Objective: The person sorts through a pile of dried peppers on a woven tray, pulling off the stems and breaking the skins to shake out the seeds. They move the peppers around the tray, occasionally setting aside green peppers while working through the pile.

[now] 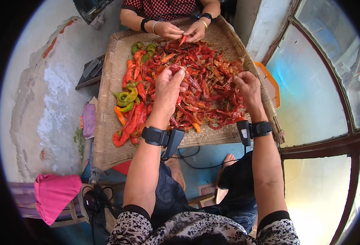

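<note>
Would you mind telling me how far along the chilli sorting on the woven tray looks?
Done: a big heap of opened red chilli pieces covers the woven tray. In hand: the left hand pinches a red chilli; the right hand reaches into the heap. Left: whole red, orange and green chillies along the tray's left side.

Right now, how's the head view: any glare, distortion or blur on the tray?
Head view: even daylight on the woven tray and red chillies, both sharp; left hand and right hand unblurred; fisheye bends the window frame; bright washed-out glare on the panes at right; dark vignette rims the picture.
</note>
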{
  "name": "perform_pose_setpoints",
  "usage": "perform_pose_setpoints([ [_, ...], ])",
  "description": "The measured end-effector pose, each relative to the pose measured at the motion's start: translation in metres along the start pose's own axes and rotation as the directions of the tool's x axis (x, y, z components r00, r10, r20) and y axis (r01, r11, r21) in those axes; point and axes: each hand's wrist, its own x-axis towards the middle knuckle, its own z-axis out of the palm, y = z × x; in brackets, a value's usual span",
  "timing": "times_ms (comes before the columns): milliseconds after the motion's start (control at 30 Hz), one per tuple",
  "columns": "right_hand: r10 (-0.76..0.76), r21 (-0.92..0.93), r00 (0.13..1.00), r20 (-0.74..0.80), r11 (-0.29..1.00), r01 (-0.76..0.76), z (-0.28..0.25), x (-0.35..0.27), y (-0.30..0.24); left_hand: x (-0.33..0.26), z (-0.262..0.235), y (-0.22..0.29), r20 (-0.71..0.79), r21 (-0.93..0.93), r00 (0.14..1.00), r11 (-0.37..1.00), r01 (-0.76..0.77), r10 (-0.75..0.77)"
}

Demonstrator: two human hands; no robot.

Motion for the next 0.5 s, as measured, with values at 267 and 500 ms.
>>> perform_pose_setpoints([
  [267,0.477,0.877,0.874,-0.097,0.455,-0.151,-0.036,0.008,0.017,0.004,0.004,-0.006,0.016,0.002,1.0,1.0,-0.002,0.002],
  [500,0.348,0.911,0.935,-0.066,0.403,-0.086,-0.04,0.015,0.02,0.004,0.007,-0.006,0.01,0.006,0.999,1.0,0.03,-0.03],
])
